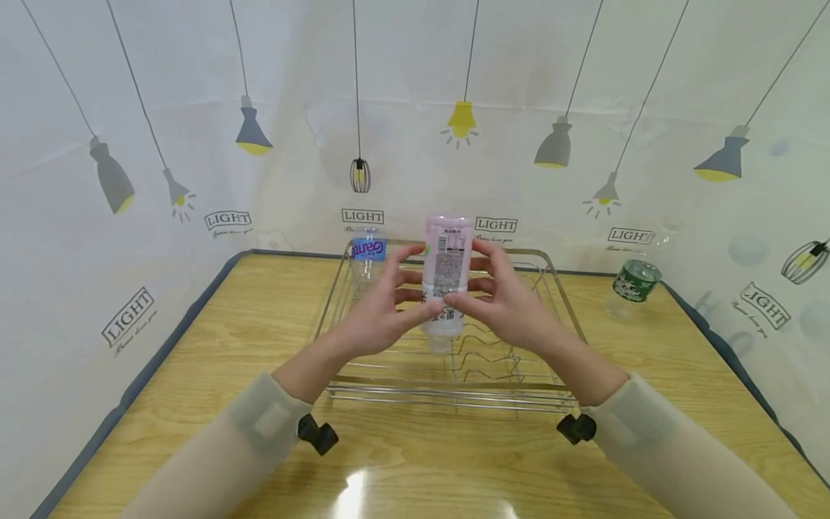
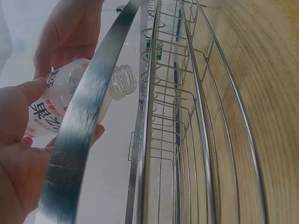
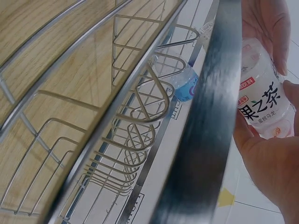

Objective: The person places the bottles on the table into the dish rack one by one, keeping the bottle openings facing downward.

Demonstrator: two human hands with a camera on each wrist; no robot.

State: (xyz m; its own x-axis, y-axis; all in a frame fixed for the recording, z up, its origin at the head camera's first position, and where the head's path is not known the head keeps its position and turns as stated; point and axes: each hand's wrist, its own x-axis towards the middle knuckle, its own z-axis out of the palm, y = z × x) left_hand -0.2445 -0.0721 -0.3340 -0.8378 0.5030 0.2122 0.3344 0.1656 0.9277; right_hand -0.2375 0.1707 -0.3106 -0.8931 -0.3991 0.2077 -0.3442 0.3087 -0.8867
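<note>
Over the wire dish rack (image 1: 454, 386), a plastic drink bottle (image 1: 447, 249) with a pink and white printed label is held upside down. Its capless threaded mouth (image 2: 124, 80) points downward. My left hand (image 1: 379, 313) grips the bottle from the left, thumb across the near side. From the other side my right hand (image 1: 515, 310) grips it too, its thumb close to the left one. Behind my left hand, a clear bottle (image 1: 368, 250) with a blue label stands upside down at the rack's back left corner.
A clear bottle (image 1: 637, 281) with a green label stands on the wooden table (image 1: 214, 346) to the right of the rack. Behind the table hangs a white backdrop (image 1: 415, 86) printed with lamps. The rack has a flat metal rim and wavy wire dividers (image 3: 145, 116).
</note>
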